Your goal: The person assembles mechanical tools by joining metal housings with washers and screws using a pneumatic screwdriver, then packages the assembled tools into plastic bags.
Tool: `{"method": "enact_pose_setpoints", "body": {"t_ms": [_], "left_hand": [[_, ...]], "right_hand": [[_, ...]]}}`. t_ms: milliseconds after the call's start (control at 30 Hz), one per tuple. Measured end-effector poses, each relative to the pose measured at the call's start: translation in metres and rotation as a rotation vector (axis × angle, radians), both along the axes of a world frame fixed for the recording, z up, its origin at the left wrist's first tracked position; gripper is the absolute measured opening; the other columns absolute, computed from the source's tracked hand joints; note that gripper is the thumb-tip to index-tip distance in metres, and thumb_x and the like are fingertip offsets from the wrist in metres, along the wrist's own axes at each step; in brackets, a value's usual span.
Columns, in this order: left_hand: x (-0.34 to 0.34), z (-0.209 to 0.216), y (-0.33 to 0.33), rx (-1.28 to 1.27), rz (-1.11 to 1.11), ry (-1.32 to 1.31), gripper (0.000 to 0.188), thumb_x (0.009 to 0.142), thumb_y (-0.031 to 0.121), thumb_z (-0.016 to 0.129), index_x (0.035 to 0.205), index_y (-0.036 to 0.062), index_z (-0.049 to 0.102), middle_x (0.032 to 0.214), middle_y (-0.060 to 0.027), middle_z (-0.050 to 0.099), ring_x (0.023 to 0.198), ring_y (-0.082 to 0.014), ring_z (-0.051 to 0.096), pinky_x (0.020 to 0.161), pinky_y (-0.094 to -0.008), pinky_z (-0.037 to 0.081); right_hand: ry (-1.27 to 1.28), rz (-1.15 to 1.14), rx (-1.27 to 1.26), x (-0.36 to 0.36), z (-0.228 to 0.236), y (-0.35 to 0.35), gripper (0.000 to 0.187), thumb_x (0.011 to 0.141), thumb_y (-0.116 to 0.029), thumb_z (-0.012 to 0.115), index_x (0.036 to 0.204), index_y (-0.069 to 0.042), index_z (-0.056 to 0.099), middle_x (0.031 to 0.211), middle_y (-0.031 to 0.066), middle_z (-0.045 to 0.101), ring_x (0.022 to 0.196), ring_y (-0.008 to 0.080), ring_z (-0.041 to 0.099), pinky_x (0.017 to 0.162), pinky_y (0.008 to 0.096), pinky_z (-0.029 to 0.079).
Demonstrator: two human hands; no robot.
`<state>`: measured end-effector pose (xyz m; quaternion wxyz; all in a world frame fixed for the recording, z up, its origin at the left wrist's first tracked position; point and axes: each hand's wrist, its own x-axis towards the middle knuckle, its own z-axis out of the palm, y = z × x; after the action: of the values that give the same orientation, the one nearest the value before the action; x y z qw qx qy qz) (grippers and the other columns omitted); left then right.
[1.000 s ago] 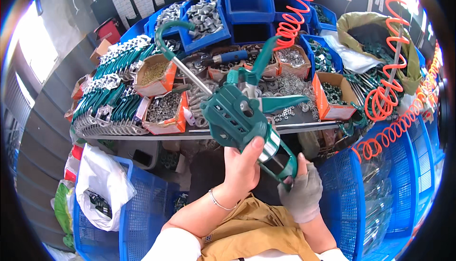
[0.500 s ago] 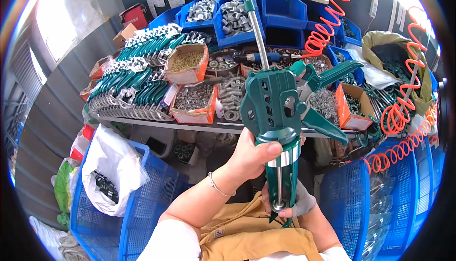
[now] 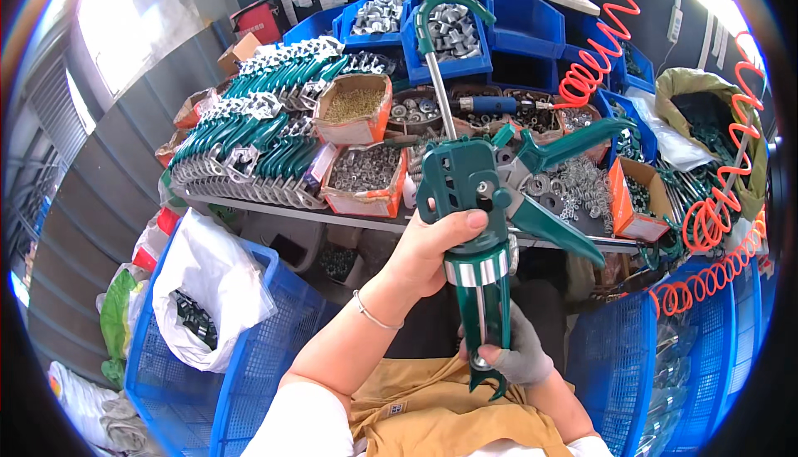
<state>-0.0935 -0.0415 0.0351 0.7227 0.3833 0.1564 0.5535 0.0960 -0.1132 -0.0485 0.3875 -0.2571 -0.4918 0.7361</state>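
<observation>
Green-painted metal, upright before the chest: a skeleton caulking gun [image 3: 478, 207] with a hooked steel rod and a shiny collar. The bare left hand [image 3: 432, 249] has its fingers clamped round the body; the grey-gloved right hand [image 3: 519, 357] pinches the open frame's lower end. Behind, on the surface [image 3: 366, 220], orange cardboard boxes [image 3: 366, 178] brim with silvery nuts, beside stacked green handles [image 3: 249, 137] and blue bins [image 3: 453, 37] of metal fittings.

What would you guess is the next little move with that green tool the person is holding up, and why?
Probably lowering the green caulking gun toward the workbench. The left hand grips its body and the gloved right hand holds its lower end, upright and clear of the bench. Rows of similar green guns lie there, so it may join them.
</observation>
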Motion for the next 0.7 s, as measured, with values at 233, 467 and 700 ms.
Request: {"method": "enact_pose_setpoints", "body": {"t_ms": [233,467,700], "left_hand": [[0.005,0.001,-0.004,-0.077,-0.168,-0.085,0.041,0.084,0.024,0.068,0.115,0.0011,0.055,0.100,-0.0156,0.066,0.084,-0.0243,0.068,0.073,-0.0351,0.058],[-0.037,0.041,-0.007,-0.021,-0.184,0.258,0.045,0.079,0.022,0.071,0.113,-0.0028,0.054,0.089,-0.0185,0.066,0.070,-0.0284,0.069,0.062,-0.0369,0.059],[-0.028,0.052,-0.004,0.083,-0.440,0.997,0.039,0.082,0.024,0.070,0.113,0.0028,0.060,0.102,-0.0032,0.065,0.096,-0.0126,0.055,0.090,-0.0309,0.044]], "right_hand": [[0.365,0.311,-0.195,-0.017,-0.012,0.004,0.056,0.073,-0.024,0.077,0.116,0.000,0.049,0.097,0.0164,0.062,0.081,0.0269,0.067,0.071,0.0372,0.055],[0.220,-0.084,0.218,0.046,-0.009,0.065,0.047,0.088,-0.031,0.065,0.120,0.002,0.059,0.118,0.0172,0.062,0.102,0.0272,0.063,0.096,0.0413,0.048],[0.365,0.889,-0.183,0.018,0.018,0.083,0.095,0.076,-0.043,0.075,0.143,0.007,0.031,0.140,0.0300,0.042,0.131,0.0382,0.043,0.110,0.0501,0.030]]}}
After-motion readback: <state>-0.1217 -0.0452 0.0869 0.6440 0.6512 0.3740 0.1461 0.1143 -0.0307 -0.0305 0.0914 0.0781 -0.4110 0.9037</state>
